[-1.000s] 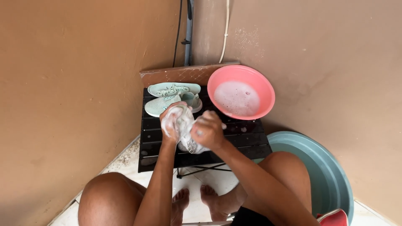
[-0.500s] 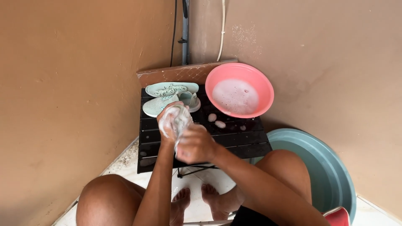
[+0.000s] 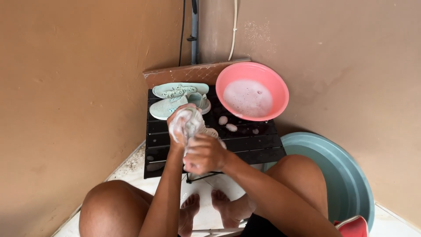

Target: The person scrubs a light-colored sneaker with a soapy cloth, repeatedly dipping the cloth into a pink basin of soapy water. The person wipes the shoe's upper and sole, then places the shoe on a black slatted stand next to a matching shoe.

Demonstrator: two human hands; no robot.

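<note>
Item in hand: a soapy shoe point(image 3: 193, 125), pale and coated in white lather, held above the front of the black slatted bench point(image 3: 245, 145).
Left hand point(image 3: 179, 127): your grip is wrapped around the shoe's far end, foam covering the fingers.
Right hand point(image 3: 204, 154): your grip is pressed closed at the shoe's near end; what it holds is hidden.
Behind: a pair of mint-green shoes point(image 3: 180, 100) lying on the bench.
Right of pair: a pink basin point(image 3: 276, 94) of sudsy water.
Floor: a teal tub point(image 3: 346, 175).
</note>
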